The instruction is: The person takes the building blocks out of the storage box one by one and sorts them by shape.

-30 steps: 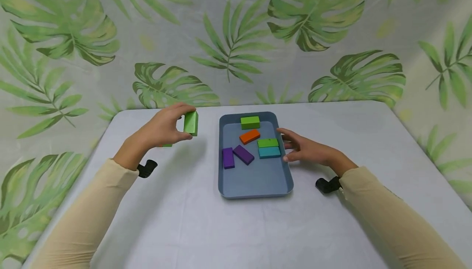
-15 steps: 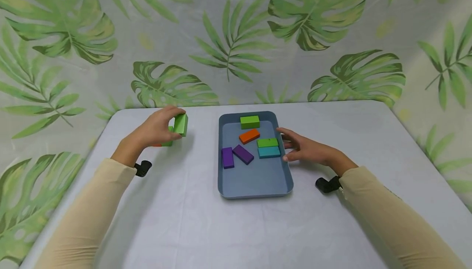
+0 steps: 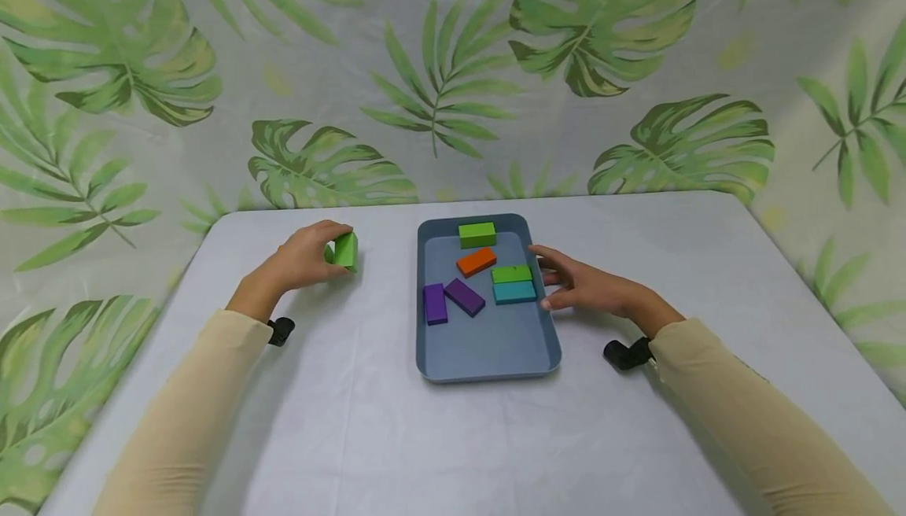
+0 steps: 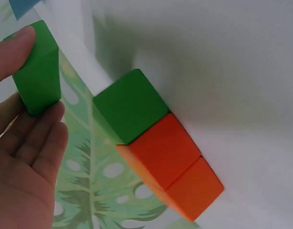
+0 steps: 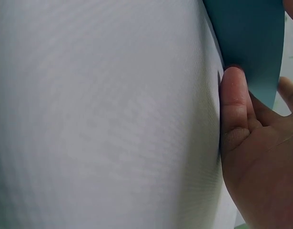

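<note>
My left hand (image 3: 300, 256) pinches a green block (image 3: 346, 252) between thumb and fingertips, left of the blue-grey tray (image 3: 488, 359). In the left wrist view, a row of touching blocks stands beside that hand: another green block (image 4: 132, 106), a red-orange block (image 4: 166, 149) and an orange block (image 4: 195, 188). From the head, my left hand mostly hides this row. My right hand (image 3: 591, 288) touches the outside of the tray's right wall with loosely extended fingers. In the right wrist view, fingertips (image 5: 233, 88) lie against the blue wall.
Inside the tray lie a lime block (image 3: 477, 234), an orange block (image 3: 476, 262), two purple blocks, one upright to the view (image 3: 435, 304) and one slanted, and a lime block (image 3: 511, 274) against a teal block (image 3: 514, 293). A leaf-print cloth (image 3: 453, 68) hangs behind the white table.
My left hand has carried the green block left and then down, beside the row of blocks. The right hand stays at the tray's wall.
</note>
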Tool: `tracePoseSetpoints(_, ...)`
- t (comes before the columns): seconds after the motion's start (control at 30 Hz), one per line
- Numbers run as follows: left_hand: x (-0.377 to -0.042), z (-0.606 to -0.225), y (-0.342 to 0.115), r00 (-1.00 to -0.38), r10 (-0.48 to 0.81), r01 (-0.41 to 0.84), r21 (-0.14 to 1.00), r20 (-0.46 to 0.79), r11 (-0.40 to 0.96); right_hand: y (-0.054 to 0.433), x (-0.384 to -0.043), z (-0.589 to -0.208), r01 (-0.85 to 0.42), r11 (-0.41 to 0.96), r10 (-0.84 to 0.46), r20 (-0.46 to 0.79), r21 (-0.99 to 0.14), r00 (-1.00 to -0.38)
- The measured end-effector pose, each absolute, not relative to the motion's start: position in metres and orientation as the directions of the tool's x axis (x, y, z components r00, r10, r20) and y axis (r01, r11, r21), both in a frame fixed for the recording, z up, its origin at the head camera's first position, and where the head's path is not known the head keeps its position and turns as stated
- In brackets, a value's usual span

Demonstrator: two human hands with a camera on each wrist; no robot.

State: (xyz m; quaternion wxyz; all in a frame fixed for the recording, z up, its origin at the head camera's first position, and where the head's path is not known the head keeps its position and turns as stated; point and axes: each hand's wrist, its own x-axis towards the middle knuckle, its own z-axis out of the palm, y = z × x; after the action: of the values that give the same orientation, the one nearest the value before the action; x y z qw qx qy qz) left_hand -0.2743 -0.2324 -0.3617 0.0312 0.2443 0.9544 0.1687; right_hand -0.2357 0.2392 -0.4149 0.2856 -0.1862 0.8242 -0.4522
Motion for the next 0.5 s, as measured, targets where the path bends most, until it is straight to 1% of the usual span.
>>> tracePoseSetpoints(0.23,-0.28,-0.362,-0.241,-0.907,0.42,0.383,0.361,-0.025,0.85,0.24,-0.236,-0.414,-0.047,0.523,-0.56,-0.302,-0.851,-0.771)
tracePoseSetpoints(0.5,-0.284,-0.367,-0.245,-0.914,0.396,0.344,0.348,-0.088,0.872,0.239,-0.236,-0.416,-0.034,0.516,-0.563,-0.309,-0.856,-0.766)
